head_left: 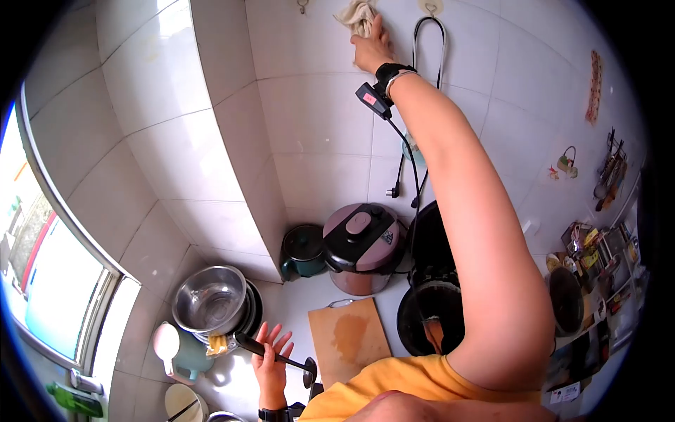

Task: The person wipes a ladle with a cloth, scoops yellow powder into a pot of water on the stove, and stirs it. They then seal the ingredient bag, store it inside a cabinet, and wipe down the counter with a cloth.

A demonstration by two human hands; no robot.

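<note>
My right hand (374,48) is raised high against the tiled wall, its fingers closed on a crumpled beige cloth (357,17). Lower down, my left hand (272,352) is palm up above the counter, with its fingers spread. A black-handled tool (261,347) with a round dark end lies across that palm, under the thumb. To the right of my left hand is a wooden cutting board (349,332) with a damp-looking patch.
Behind the board stand a pink and black cooker (362,239) and a dark green pot (304,250). Metal bowls (209,300) and a light green pitcher (184,354) are at left. A black pan (422,320) is at right. Cables (404,141) hang along the wall.
</note>
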